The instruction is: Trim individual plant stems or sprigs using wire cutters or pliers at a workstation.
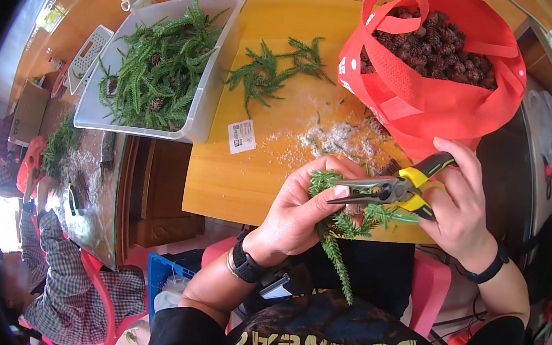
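Observation:
Between the fingers and thumb of my left hand (289, 208) is a green artificial pine sprig (334, 252), one frond hanging down past the table's front edge. Something brown, perhaps a pine cone, shows among its needles, mostly hidden. My right hand (464, 213) grips long-nose pliers (392, 190) with yellow and black handles. Their jaws are parted and point left, crossing in front of the sprig by my left thumb. I cannot tell whether the jaws touch it. Just beyond the pliers, a brown pine cone (390, 168) lies on the yellow table (246, 193).
A red bag (428, 115) full of pine cones stands at the far right. On the far left, a clear plastic bin (205, 105) holds pine sprigs. More sprigs (260, 77), a white label (242, 136) and white flakes (335, 138) lie between. At left, another person (75, 293) sits beside a second table.

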`<state>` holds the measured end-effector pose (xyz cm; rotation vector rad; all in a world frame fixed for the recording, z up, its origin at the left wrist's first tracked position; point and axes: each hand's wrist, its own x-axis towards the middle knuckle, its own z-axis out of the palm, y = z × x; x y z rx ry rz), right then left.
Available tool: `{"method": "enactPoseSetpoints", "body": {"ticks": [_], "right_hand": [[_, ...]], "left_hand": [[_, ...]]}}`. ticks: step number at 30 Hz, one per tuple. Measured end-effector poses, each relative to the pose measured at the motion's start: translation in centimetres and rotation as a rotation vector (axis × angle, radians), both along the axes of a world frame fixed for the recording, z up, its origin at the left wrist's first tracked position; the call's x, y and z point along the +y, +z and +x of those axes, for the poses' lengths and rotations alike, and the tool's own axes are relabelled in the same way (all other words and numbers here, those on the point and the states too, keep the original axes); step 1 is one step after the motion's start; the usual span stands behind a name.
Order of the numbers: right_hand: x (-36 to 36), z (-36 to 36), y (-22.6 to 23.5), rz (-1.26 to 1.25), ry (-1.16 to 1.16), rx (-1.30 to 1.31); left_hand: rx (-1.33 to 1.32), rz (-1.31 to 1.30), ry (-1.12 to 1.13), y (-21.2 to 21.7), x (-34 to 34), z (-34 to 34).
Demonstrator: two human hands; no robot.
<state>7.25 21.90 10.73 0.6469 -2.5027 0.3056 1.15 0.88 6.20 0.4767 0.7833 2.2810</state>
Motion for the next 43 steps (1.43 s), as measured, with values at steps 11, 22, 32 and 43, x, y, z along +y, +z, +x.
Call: {"method": "enactPoseSetpoints", "body": {"ticks": [11,22,32,43], "right_hand": [[0.0,0.5,0.0,0.079,-0.004,-0.009],[-0.1,0.7,0.5,0.209,-0.043,-0.093],[0.1,0.0,0.4,0.287,-0.022,-0.057],[0.2,-0.9,1.1,0.329,0.041,-0.014]], "left_hand": [[0.031,-0.012,0.044,-0.8,0.3,0.5],[-0.273,-0.113,0.01,0.1,0.2,1.0],[-0.214,-0.131,0.01,-0.7,-0.4,1.0],[-0.113,-0.136,-0.023,-2.0,-1.5,0.5]]}}
